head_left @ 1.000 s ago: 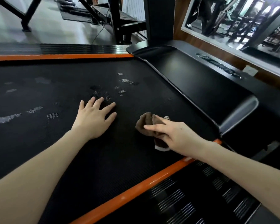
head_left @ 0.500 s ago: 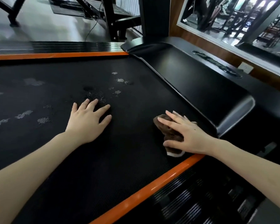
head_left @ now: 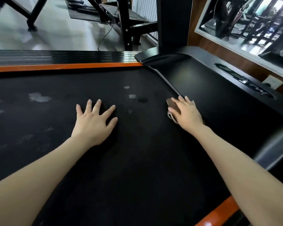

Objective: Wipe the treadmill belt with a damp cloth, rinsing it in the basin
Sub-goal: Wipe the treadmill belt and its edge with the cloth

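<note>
The black treadmill belt [head_left: 137,160] fills the view, with pale wet patches and dark spots on its far half. My right hand [head_left: 187,114] presses a brown cloth [head_left: 172,104] flat onto the belt, close against the black motor cover. Only the cloth's far edge and a pale hem show from under the palm. My left hand [head_left: 94,123] lies flat on the belt with fingers spread and nothing under it, left of the cloth. No basin is in view.
The glossy black motor cover [head_left: 219,98] borders the belt on the right, with a black upright post [head_left: 171,22] behind it. Orange side rails [head_left: 64,66] run along the far and near edges. A mirror [head_left: 252,22] and wall socket [head_left: 272,82] are at right.
My right hand has slid the cloth away from the near orange rail, up along the belt to the motor cover's edge. My left hand has stayed planted on the belt.
</note>
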Demonstrator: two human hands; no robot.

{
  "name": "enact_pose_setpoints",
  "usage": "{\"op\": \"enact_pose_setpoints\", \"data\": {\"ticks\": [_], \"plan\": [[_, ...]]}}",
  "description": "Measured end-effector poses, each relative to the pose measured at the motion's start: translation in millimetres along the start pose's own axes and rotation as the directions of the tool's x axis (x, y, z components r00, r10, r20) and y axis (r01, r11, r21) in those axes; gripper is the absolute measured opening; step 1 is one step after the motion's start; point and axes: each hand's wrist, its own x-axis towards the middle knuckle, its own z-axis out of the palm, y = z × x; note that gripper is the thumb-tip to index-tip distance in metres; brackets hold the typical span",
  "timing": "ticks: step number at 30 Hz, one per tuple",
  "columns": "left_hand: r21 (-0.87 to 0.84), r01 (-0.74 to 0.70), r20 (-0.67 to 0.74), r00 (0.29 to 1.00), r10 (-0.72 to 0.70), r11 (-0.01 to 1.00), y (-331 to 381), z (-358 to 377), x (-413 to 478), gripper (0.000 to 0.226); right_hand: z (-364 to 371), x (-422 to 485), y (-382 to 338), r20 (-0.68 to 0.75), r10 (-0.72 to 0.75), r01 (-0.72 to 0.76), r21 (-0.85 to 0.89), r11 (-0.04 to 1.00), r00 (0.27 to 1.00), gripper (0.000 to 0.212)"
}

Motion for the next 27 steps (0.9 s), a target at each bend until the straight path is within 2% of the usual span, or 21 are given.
{"op": "enact_pose_setpoints", "data": {"ticks": [2, 5, 8, 10, 12, 15, 17, 18, 20, 22, 23, 24, 25, 27], "plan": [[-0.007, -0.005, -0.019, 1.000, 0.005, 1.000, -1, 3, 2, 0.058, 7, 21, -14, -0.017, 0.032, -0.032, -0.025, 0.999, 0.999, 0.051], [-0.001, -0.006, -0.030, 1.000, 0.006, 1.000, -2, 5, 1, 0.059, 7, 18, -35, -0.006, 0.022, -0.021, 0.063, 0.998, 1.000, 0.048], [0.003, -0.009, -0.036, 0.999, 0.009, 1.000, -2, 6, 1, 0.059, 4, -23, -60, 0.003, -0.167, 0.164, 0.170, 0.972, 0.986, 0.047], [-0.003, -0.012, -0.043, 0.999, 0.012, 1.000, -3, 6, 1, 0.059, 6, -58, -79, -0.009, -0.346, 0.342, 0.173, 0.924, 0.938, 0.060], [-0.004, -0.008, -0.036, 0.999, 0.008, 1.000, -3, 6, 0, 0.059, 7, -76, -88, 0.028, -0.420, 0.413, 0.130, 0.901, 0.907, 0.077], [-0.007, -0.001, -0.025, 1.000, 0.001, 1.000, -3, 5, 0, 0.060, 4, -61, -78, 0.041, -0.491, 0.478, 0.168, 0.862, 0.870, 0.070], [-0.020, 0.002, -0.026, 1.000, -0.002, 1.000, -4, 6, 0, 0.068, 7, -31, -63, 0.029, -0.472, 0.464, 0.145, 0.874, 0.881, 0.059], [-0.025, 0.002, -0.023, 1.000, -0.002, 1.000, -4, 6, -1, 0.074, 8, -11, -53, 0.020, -0.396, 0.391, 0.114, 0.913, 0.918, 0.055], [-0.033, 0.006, -0.022, 1.000, -0.007, 0.999, -3, 6, -1, 0.080, 10, 31, -34, -0.014, -0.146, 0.147, 0.041, 0.988, 0.989, 0.051], [-0.035, 0.013, -0.043, 0.999, -0.014, 0.999, -2, 6, 0, 0.081, 12, 61, -34, -0.049, 0.028, -0.028, -0.009, 1.000, 0.998, 0.050], [-0.037, 0.012, -0.048, 0.999, -0.014, 0.999, -1, 6, 1, 0.081, 15, 66, -45, -0.061, 0.059, -0.060, -0.012, 0.998, 0.996, 0.050], [-0.043, 0.010, -0.046, 0.999, -0.012, 0.999, 0, 5, 0, 0.082, 18, 64, -61, -0.060, 0.042, -0.041, 0.007, 0.999, 0.997, 0.049], [-0.052, 0.008, -0.049, 0.999, -0.010, 0.999, 0, 5, 0, 0.082, 22, 54, -80, -0.045, -0.040, 0.043, 0.051, 0.998, 0.998, 0.049], [-0.061, 0.007, -0.055, 0.998, -0.010, 0.998, -1, 5, 0, 0.082, 30, 23, -114, -0.019, -0.282, 0.282, 0.152, 0.947, 0.959, 0.048]]}}
